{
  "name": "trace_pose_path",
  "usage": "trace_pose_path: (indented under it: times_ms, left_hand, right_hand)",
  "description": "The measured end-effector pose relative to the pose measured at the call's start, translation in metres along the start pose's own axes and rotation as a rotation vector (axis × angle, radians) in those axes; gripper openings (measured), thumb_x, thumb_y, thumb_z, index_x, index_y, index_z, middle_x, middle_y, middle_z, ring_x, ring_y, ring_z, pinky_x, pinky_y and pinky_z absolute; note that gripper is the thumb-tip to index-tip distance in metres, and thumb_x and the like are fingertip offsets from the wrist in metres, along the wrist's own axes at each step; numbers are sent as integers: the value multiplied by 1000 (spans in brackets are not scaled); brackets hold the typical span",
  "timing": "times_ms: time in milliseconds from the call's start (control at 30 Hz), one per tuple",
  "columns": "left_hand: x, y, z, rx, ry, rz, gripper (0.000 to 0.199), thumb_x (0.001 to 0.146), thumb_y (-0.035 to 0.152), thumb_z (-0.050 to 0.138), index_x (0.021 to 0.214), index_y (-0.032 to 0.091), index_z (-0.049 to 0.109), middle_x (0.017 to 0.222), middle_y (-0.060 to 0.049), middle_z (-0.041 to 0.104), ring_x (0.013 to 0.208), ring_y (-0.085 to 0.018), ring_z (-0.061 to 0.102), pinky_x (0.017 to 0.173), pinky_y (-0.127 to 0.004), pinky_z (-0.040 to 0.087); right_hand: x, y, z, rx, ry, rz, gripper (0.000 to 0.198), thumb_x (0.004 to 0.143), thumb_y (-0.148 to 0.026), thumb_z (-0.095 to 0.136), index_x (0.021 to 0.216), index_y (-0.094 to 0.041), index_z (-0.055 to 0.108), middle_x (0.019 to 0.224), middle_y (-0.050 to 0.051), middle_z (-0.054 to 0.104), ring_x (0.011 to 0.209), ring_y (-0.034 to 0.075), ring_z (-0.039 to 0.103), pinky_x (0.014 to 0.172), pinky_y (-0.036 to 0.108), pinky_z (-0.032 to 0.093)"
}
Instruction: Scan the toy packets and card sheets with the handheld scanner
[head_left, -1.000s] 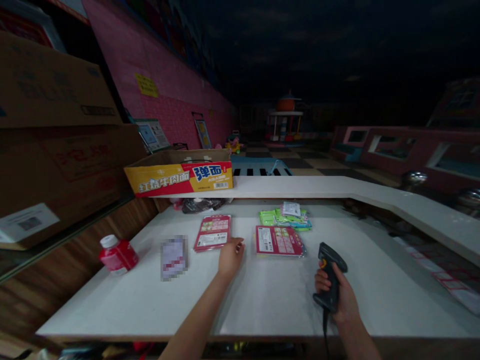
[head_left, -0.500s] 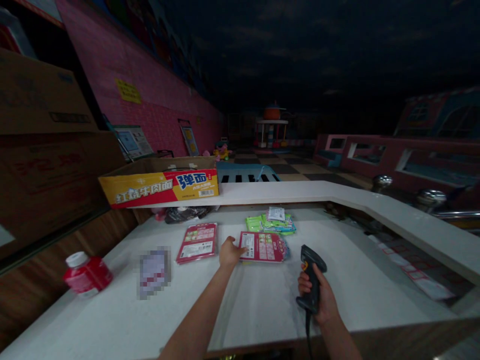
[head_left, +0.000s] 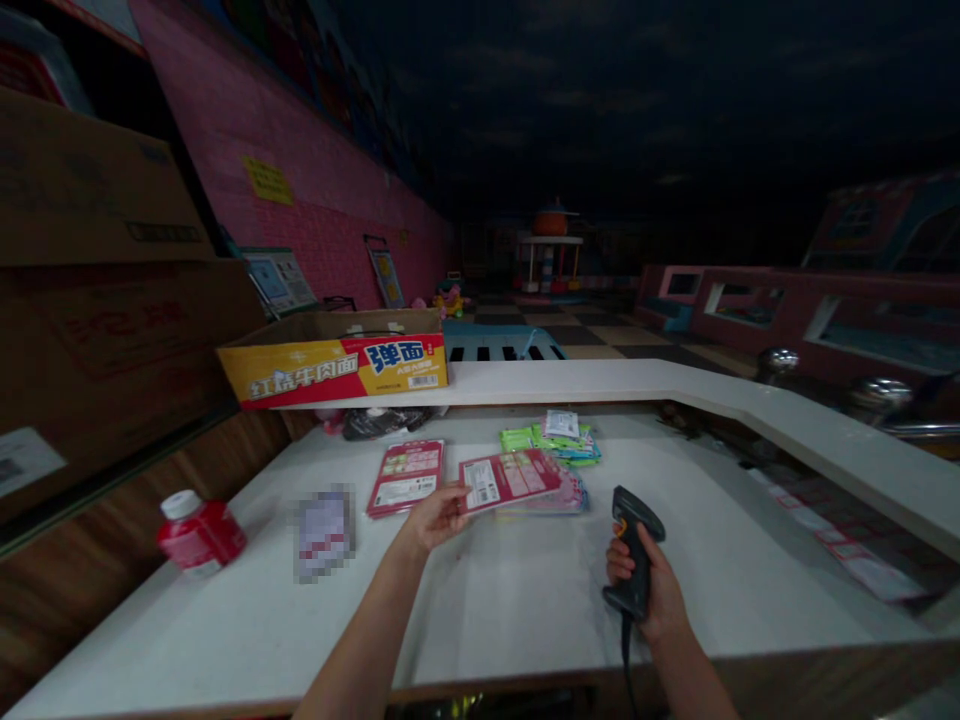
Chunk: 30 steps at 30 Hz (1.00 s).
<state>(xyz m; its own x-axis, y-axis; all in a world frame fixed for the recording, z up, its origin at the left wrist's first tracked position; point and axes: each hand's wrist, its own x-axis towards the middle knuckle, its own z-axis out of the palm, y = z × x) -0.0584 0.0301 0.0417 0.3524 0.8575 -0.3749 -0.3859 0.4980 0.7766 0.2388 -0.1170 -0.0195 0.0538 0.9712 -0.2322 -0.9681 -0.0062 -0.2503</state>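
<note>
The fingers of the left hand (head_left: 436, 516) grasp a red packet (head_left: 517, 473) by its near left corner, angled over a lower pile (head_left: 574, 492) with a pink, patterned top; whether its far edge touches that pile cannot be told. The right hand (head_left: 654, 590) has its fingers wrapped round a dark corded scanner (head_left: 637, 515), to the right of the packet. Judging by how things lie, the handling is partway along: one packet is in hand, the pile beneath it waits on the desk (head_left: 525, 600), and a stack of red packets (head_left: 407, 475) lies just left of the left fingers, perhaps already dealt with. Green packets (head_left: 517, 438) with a pale sachet (head_left: 561, 425) on top lie untouched beyond them. The held packet shows a white label with a barcode, its print too small to read; the stack's label is similar. Beyond and left of the left fingers, a yellow-and-red carton (head_left: 337, 370) reads 红烧牛肉面 and 弹面, with a barcode at its lower right. Farther left, the red bottle (head_left: 201, 535) bears no legible name, and a pixelated item (head_left: 325, 535) is unreadable.
</note>
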Motion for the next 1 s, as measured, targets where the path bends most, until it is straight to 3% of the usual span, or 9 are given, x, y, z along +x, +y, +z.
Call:
trace_pose_path:
  times_ms: [200, 367, 500, 667, 833, 1000]
  left_hand:
    - [2, -39, 4, -131, 109, 337, 50, 60, -2, 73, 105, 16, 62, 95, -7, 74, 86, -20, 71, 82, -33, 59]
    - [12, -62, 2, -167, 203, 567, 59, 48, 15, 85, 104, 15, 64, 94, -8, 75, 92, -26, 70, 90, -42, 56]
    - [16, -66, -3, -107, 250, 611, 65, 44, 27, 88, 103, 13, 65, 97, -10, 74, 93, -28, 69, 88, -42, 56]
    - [21, -69, -8, -30, 258, 631, 60, 46, 33, 87, 99, 11, 67, 99, -12, 74, 96, -29, 68, 88, -41, 55]
    - [18, -69, -6, 21, 234, 662, 54, 53, 33, 83, 101, 12, 67, 98, -11, 74, 93, -27, 69, 88, -41, 54]
    - [7, -62, 3, 198, 280, 732, 48, 60, 29, 77, 105, 14, 66, 109, -10, 71, 103, -25, 65, 91, -36, 53]
  right_hand:
    - [-5, 2, 0, -38, 21, -28, 26, 75, -30, 73, 87, -18, 53, 60, -6, 48, 46, 4, 43, 40, 13, 40]
    - [-3, 9, 6, -306, 82, -86, 33, 73, -38, 75, 88, -17, 55, 57, -6, 50, 42, 5, 43, 38, 14, 36]
    - [-4, 32, 28, -628, 127, -87, 43, 71, -50, 75, 93, -17, 57, 52, -6, 51, 37, 7, 42, 33, 16, 32]
    - [-14, 70, 64, -902, 89, -30, 47, 69, -58, 72, 90, -19, 57, 48, -6, 53, 33, 8, 43, 31, 18, 33]
    - [-20, 85, 84, -1016, 49, -30, 49, 67, -63, 70, 84, -19, 55, 47, -7, 52, 33, 8, 43, 30, 18, 32]
    - [-21, 83, 90, -1053, 57, -37, 50, 66, -63, 70, 83, -20, 52, 47, -7, 52, 33, 8, 43, 30, 18, 33]
